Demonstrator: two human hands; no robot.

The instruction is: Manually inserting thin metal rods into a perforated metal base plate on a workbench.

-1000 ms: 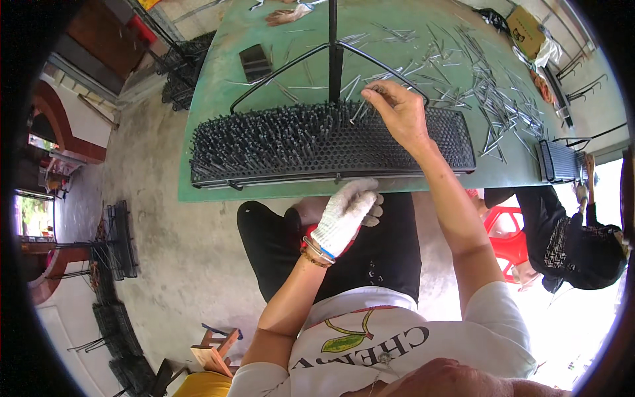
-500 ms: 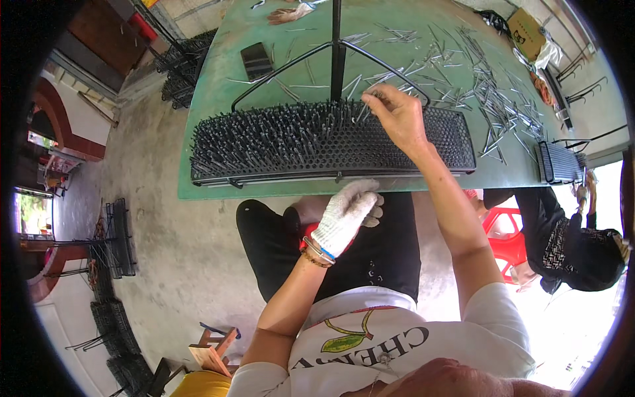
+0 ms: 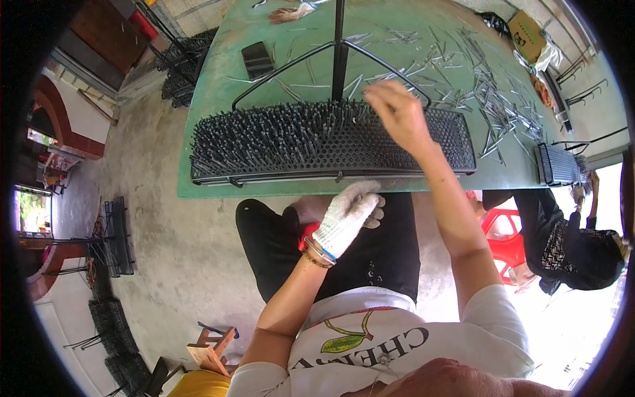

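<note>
A long black metal rack (image 3: pixel 410 142) with a honeycomb of small holes lies along the near edge of the table. Dark thin rods (image 3: pixel 264 135) stand packed upright across its left half and thin out toward the middle. My bare right hand (image 3: pixel 400 116) hovers above the right-centre holes, its fingers bent together and slightly blurred; anything between them is too small to see. In front of the rack, over my lap, is my left hand (image 3: pixel 350 215) in a white knitted glove. Its fingers are curled closed, and what they hold, if anything, is hidden.
Loose metal rods (image 3: pixel 503 109) lie scattered over the green table (image 3: pixel 291 49). A black frame (image 3: pixel 338 59) rises behind the rack. A dark flat block (image 3: pixel 256 61) and a glove (image 3: pixel 291 13) lie farther back. At right, another person (image 3: pixel 569 245) works at a similar rack (image 3: pixel 559 163).
My right hand has lifted slightly off the holes, and its fingers have drawn away from the rod tips. My gloved left hand stays almost in place.
</note>
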